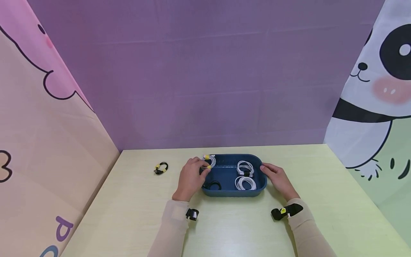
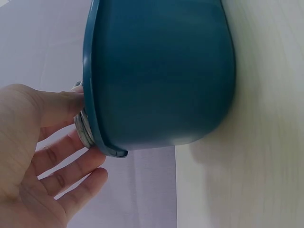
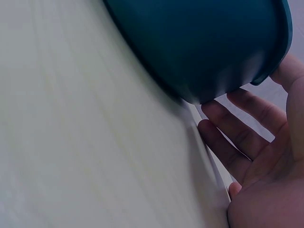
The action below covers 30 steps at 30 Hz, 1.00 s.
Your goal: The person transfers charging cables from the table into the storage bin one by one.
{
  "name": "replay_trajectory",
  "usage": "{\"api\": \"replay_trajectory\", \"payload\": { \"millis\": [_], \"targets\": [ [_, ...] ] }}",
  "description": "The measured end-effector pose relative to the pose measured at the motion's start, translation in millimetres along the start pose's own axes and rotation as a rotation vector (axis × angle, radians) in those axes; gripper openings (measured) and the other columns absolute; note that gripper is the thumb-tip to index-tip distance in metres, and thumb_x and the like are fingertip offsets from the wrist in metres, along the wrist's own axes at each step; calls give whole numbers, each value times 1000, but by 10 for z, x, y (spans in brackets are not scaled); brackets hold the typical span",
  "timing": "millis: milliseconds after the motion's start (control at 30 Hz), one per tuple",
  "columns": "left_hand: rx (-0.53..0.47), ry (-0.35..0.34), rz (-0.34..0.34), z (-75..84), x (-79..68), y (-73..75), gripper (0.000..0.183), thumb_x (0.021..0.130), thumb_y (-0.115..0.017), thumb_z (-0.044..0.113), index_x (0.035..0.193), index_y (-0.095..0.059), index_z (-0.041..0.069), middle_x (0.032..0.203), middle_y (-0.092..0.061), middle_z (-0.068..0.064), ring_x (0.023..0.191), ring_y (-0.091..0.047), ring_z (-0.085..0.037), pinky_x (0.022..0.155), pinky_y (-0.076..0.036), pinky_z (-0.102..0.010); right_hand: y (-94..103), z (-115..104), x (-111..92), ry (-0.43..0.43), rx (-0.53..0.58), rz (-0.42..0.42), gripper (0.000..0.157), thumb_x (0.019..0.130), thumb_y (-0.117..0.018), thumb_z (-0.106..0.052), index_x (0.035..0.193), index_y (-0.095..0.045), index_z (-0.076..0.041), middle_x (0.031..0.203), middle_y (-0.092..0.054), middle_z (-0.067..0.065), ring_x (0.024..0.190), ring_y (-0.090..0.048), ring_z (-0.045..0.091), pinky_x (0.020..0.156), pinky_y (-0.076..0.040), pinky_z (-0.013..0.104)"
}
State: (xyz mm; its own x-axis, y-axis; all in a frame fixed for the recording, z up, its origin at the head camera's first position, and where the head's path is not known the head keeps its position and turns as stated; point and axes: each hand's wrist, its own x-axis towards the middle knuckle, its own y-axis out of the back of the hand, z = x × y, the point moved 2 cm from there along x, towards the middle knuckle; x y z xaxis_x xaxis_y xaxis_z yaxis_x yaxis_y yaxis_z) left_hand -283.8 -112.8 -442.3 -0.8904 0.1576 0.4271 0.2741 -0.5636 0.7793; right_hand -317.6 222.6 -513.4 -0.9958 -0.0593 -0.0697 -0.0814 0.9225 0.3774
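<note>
A blue oval-cornered plastic bin (image 1: 229,193) sits on the table. My left hand (image 1: 191,178) pinches a coiled white cable (image 1: 212,161) with yellow ties at the bin's back left corner, over the rim. In the left wrist view the coil (image 2: 84,128) shows between thumb and fingers, right at the rim. My right hand (image 1: 278,177) holds the bin's right end, thumb at the rim and fingertips (image 3: 213,110) against the outer wall. Inside the bin, two coiled white cables (image 1: 245,183) lie at the right, one with a black tie. A coiled black cable (image 1: 213,185) lies at front left.
Left of the bin, a small coiled black cable (image 1: 161,168) with yellow ties lies on the pale table (image 1: 237,228). Behind the table hangs a purple cloth (image 1: 205,78), with printed cartoon panels (image 1: 375,107) at both sides.
</note>
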Motion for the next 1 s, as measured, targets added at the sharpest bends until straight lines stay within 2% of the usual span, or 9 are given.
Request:
{"api": "replay_trajectory", "payload": {
  "millis": [600, 1000],
  "targets": [
    [16, 7, -37, 50, -34, -66, 13, 92, -77, 21, 102, -79, 13, 100, -71, -3, 96, -64, -22, 83, -57, -39, -1, 11, 3, 1, -4, -3, 63, 103, -55, -49, 148, -53, -4, 155, -49, 20, 150, -38, 40, 123, -27, 58],
    [19, -11, -30, 59, -38, -68, 12, 92, -77, 20, 102, -79, 13, 101, -71, -3, 97, -65, -23, 83, -56, -40, 5, 4, -8, 1, -10, -10, 65, 104, -53, -51, 148, -52, -3, 156, -48, 20, 150, -36, 40, 123, -26, 59]
  ]
}}
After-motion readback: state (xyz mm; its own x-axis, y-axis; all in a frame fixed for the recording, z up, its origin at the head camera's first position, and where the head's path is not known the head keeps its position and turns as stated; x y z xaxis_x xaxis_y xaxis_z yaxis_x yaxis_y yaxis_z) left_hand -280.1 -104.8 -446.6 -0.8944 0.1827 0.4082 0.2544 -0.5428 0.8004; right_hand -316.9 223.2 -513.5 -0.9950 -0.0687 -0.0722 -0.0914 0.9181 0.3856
